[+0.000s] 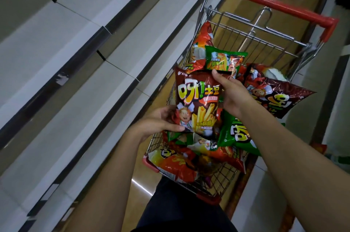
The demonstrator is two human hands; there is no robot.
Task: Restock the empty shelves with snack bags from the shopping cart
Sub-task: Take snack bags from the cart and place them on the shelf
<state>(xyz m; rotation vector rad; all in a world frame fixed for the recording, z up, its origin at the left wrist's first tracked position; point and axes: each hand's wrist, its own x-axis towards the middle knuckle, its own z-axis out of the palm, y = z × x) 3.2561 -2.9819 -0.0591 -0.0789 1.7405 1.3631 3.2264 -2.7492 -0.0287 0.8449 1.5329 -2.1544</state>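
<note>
Brown snack bag (197, 102) held upright above the shopping cart (223, 28), over the middle of the basket, printed front toward the camera. Left hand (161, 123) gripping the bag's lower left corner, thumb curled over the front, fingers behind. Right hand (230, 93) grasping the upper right edge, thumb on the top seam, fingers wrapped behind the pack. Underneath, more packs heaped in the wire basket: green bag (225, 60) near the handle end, just beyond the right thumb; second brown bag (276, 99) draped over the basket's right rim; larger green bag (236, 133) below the right wrist; orange-red bags (176, 163) piled at the near end against the red corner bumper. Red handle (272, 2) at the cart's far end. Pale shelves (79, 61) just left of the cart, stepped in tiers with dark front rails.
</note>
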